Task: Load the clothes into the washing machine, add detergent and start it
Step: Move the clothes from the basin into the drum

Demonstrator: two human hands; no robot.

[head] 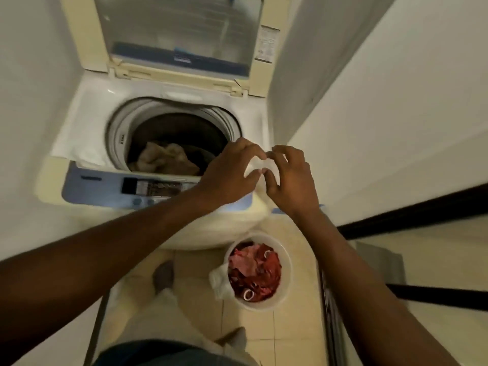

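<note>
A top-loading washing machine (87,133) stands with its lid (182,30) raised. Inside its drum lie beige and dark clothes (165,159). Over the machine's front right corner, my left hand (229,175) and my right hand (290,178) both pinch a small white item (257,165), blurred, perhaps a sachet. On the floor below sits a white bucket (286,270) holding red and pink clothes (254,270), with a white cloth (220,282) draped over its left rim.
The control panel (148,187) runs along the machine's front edge. White walls close in on the left and right. A dark strip (412,212) and a grey frame (380,262) lie to the right. My feet stand on the beige tiled floor (248,328).
</note>
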